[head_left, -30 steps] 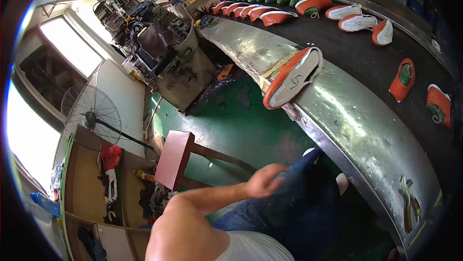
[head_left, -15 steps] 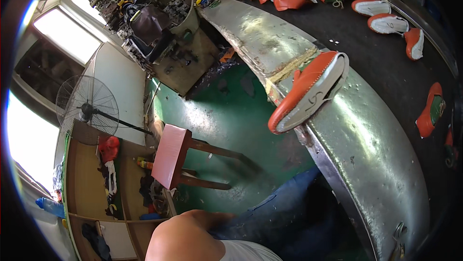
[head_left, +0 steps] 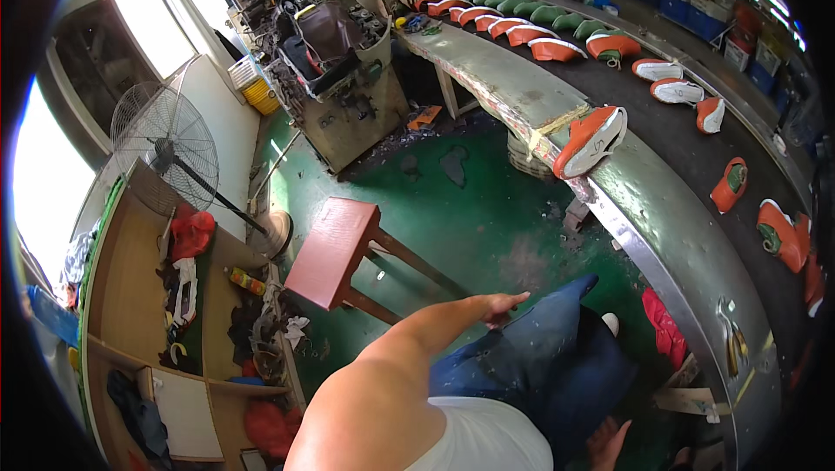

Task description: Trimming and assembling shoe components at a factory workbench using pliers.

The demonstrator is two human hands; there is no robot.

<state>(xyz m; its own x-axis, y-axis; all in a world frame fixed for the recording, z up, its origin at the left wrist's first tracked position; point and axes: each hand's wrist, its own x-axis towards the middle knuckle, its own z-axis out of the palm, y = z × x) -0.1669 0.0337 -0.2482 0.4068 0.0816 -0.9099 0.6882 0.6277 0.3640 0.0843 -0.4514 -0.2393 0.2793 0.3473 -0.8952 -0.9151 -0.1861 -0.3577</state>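
My left hand (head_left: 503, 307) hangs beside the dark blue cloth (head_left: 544, 340) over my legs, one finger stretched out and nothing visible in it. Low in the picture, my right hand (head_left: 607, 447) shows with thumb and fingers apart, holding nothing. An orange-red shoe (head_left: 584, 136) with a white sole edge lies tilted on its side at the near rim of the metal ledge (head_left: 644, 201), beyond both hands. On the ledge nearer me rest pliers (head_left: 732, 340). Along the dark conveyor belt (head_left: 644, 110) sit several more orange-red shoes (head_left: 555, 50), some with soles showing, beside green shoe lasts (head_left: 548, 14).
A reddish stool (head_left: 335, 249) stands to my left on the green floor (head_left: 409, 219). Behind it are a standing fan (head_left: 163, 153) and wooden shelves (head_left: 122, 297) with cloths and bags. A large machine (head_left: 335, 62) stands farther off. Red cloth (head_left: 664, 327) hangs beneath the ledge.
My view has tilted up and shifted, so the shoe and bench appear farther away. Both hands have come into sight. The orange-red shoe still lies on the ledge.
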